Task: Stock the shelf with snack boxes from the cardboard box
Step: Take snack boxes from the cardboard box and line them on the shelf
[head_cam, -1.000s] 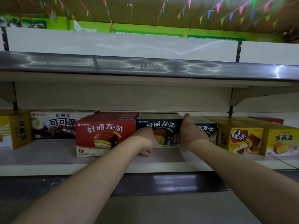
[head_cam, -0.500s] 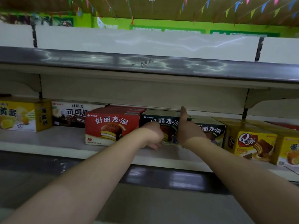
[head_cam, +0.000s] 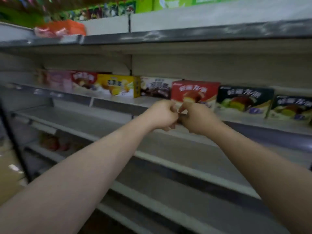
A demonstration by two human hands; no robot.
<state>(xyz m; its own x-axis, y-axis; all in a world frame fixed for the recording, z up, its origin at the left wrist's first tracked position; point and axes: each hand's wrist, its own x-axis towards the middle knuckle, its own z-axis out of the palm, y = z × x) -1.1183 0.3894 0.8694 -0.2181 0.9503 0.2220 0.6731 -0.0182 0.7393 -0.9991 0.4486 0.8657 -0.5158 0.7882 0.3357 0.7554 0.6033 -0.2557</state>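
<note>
Shop aisle, blurred by motion: grey metal shelving crossing the frame in tiers, green signage along the top edge. On the middle shelf (head_cam: 118,100), a row of snack boxes running from centre left to the right edge: pink box (head_cam: 59,80), red-and-white box (head_cam: 84,80), yellow box (head_cam: 118,86), dark cocoa box (head_cam: 157,87), red box (head_cam: 194,91), then two dark green boxes (head_cam: 244,100) and (head_cam: 293,107), all upright with fronts facing out. On the top shelf at upper left, an orange pack (head_cam: 67,27), too smeared to read. Lower shelves at bottom left holding only vague reddish shapes, not identifiable.

Both forearms stretched in from the bottom corners, meeting at frame centre. Left hand (head_cam: 162,114) and right hand (head_cam: 197,119) knuckle to knuckle, just in front of the lower edge of the red box. Grip of each: fingers curled in, fingertips close together; hard to tell through the blur whether anything thin is pinched between them, and whether either hand touches the red box. Cardboard box not clearly seen; only a tan blur at the left edge.
</note>
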